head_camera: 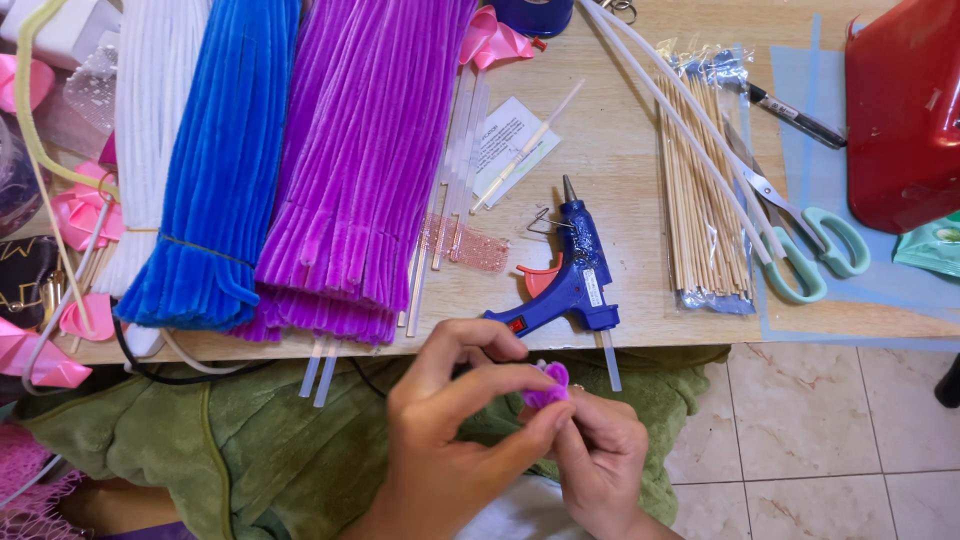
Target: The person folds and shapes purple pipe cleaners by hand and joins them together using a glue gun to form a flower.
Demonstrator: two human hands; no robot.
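My left hand (455,420) and my right hand (600,460) meet in front of the table edge, over a green cloth (260,440). Both pinch a small curled purple pipe-cleaner piece (548,385) between fingertips. A blue glue gun (570,275) with an orange trigger lies on the wooden table (620,150) just above my hands, nozzle pointing away, a clear glue stick sticking out of its back. Left of it lies a big bundle of purple pipe cleaners (360,170).
Blue (225,170) and white (150,120) pipe-cleaner bundles lie further left, with pink ribbon pieces (80,215) at the table's left edge. A bag of wooden skewers (705,200), teal-handled scissors (815,245), a black pen (795,115) and a red container (905,110) are on the right. Tiled floor shows at bottom right.
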